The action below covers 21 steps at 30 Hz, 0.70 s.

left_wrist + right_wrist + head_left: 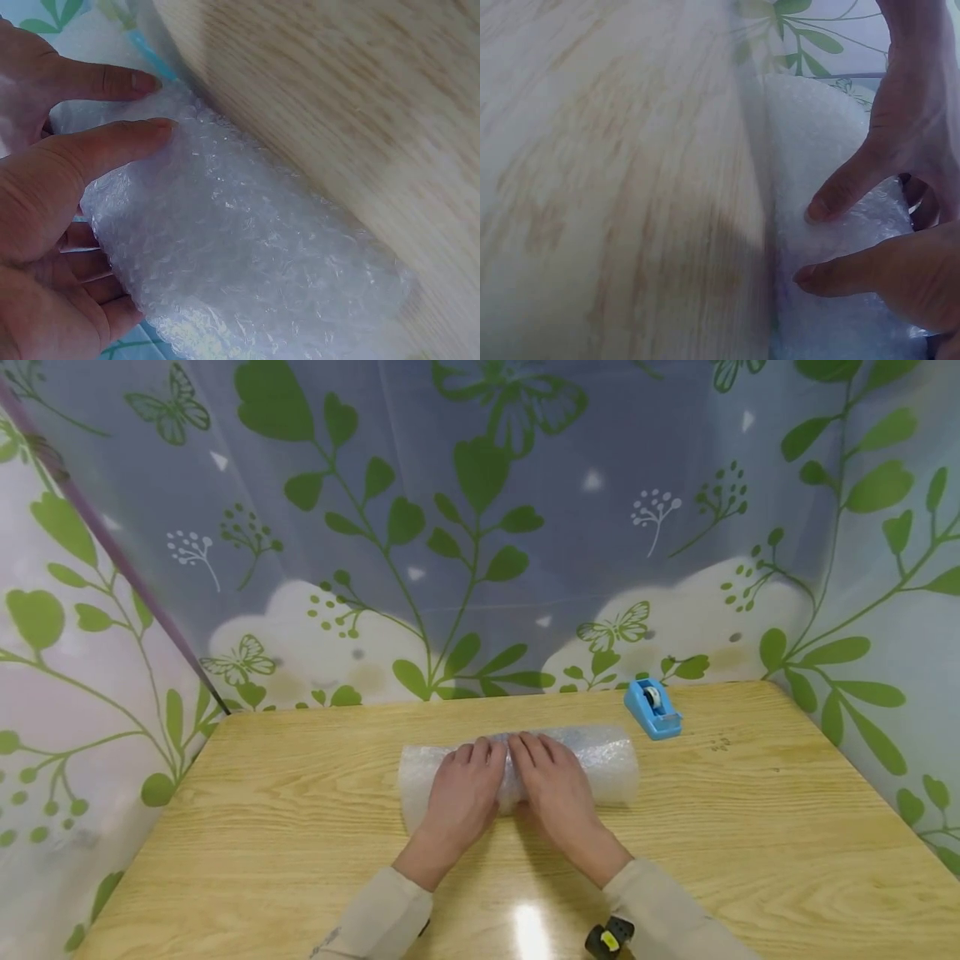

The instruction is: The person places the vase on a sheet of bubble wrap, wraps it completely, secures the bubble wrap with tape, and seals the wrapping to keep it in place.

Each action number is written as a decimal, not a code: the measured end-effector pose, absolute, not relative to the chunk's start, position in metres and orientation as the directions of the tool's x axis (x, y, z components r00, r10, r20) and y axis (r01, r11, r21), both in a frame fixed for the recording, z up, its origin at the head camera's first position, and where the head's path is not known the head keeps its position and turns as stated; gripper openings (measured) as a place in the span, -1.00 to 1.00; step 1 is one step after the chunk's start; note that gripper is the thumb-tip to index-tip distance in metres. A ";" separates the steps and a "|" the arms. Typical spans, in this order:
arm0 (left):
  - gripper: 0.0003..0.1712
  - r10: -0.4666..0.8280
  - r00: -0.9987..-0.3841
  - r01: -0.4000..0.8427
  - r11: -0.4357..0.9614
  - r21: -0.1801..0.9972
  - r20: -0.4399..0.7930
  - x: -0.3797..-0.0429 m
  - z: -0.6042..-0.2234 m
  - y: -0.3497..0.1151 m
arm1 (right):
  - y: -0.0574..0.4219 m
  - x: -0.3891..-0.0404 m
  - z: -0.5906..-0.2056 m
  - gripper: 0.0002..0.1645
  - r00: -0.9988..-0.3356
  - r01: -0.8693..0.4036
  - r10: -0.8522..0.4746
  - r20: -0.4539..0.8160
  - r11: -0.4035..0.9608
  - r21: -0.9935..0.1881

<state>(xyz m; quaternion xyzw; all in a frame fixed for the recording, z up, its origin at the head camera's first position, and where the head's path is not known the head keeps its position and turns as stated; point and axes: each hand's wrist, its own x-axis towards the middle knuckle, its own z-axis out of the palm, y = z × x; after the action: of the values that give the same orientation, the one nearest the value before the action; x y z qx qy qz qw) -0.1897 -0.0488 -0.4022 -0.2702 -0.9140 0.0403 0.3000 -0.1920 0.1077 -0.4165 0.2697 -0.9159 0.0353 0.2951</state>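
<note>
A roll of bubble wrap [611, 766] lies crosswise on the wooden table, clear and shiny, with loosely rolled ends. My left hand [467, 789] grips it just left of its middle, fingers over the top and far side. Close beside it, my right hand [555, 787] holds the roll the same way. In the left wrist view, both thumbs press on the near face of the bubble wrap [240, 232], while the left fingers curl round its other side. The right wrist view shows the two thumbs on the wrap [802, 150] too. Whatever lies inside the roll is hidden.
A blue tape dispenser [654, 710] with a roll of tape stands behind the bubble wrap's right end, near the table's back edge. The wooden table [750, 827] reaches back to a hanging cloth [570, 552] printed with leaves and butterflies, which also encloses both sides.
</note>
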 end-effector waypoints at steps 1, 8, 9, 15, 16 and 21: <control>-0.53 0.518 -0.670 0.467 0.851 -0.239 0.532 -0.190 -0.403 -0.049 | 0.108 -0.192 -0.417 0.02 -0.680 -0.514 -0.471 0.561 0.853 0.094; -0.56 0.515 -0.658 0.468 0.851 -0.238 0.550 -0.190 -0.404 -0.049 | 0.108 -0.193 -0.416 0.00 -0.673 -0.514 -0.467 0.573 0.853 0.091; -0.56 0.515 -0.657 0.468 0.851 -0.239 0.551 -0.190 -0.404 -0.049 | 0.109 -0.193 -0.416 -0.01 -0.675 -0.515 -0.468 0.570 0.853 0.090; -0.50 0.528 -0.660 0.481 0.844 -0.239 0.535 -0.185 -0.402 -0.049 | 0.110 -0.184 -0.411 -0.08 -0.703 -0.514 -0.475 0.528 0.853 0.083; -0.48 0.531 -0.662 0.486 0.841 -0.236 0.529 -0.183 -0.401 -0.049 | 0.110 -0.182 -0.410 -0.09 -0.707 -0.515 -0.477 0.522 0.853 0.083; -0.47 0.550 -0.672 0.502 0.831 -0.241 0.497 -0.176 -0.396 -0.048 | 0.112 -0.174 -0.404 -0.09 -0.711 -0.522 -0.490 0.504 0.848 0.089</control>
<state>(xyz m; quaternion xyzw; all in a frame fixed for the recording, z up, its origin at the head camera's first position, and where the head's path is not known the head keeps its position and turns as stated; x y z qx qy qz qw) -0.1763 -0.0485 -0.3958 -0.2878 -0.9132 0.0421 0.2852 -0.1743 0.1119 -0.4040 0.2736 -0.9245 0.0301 0.2638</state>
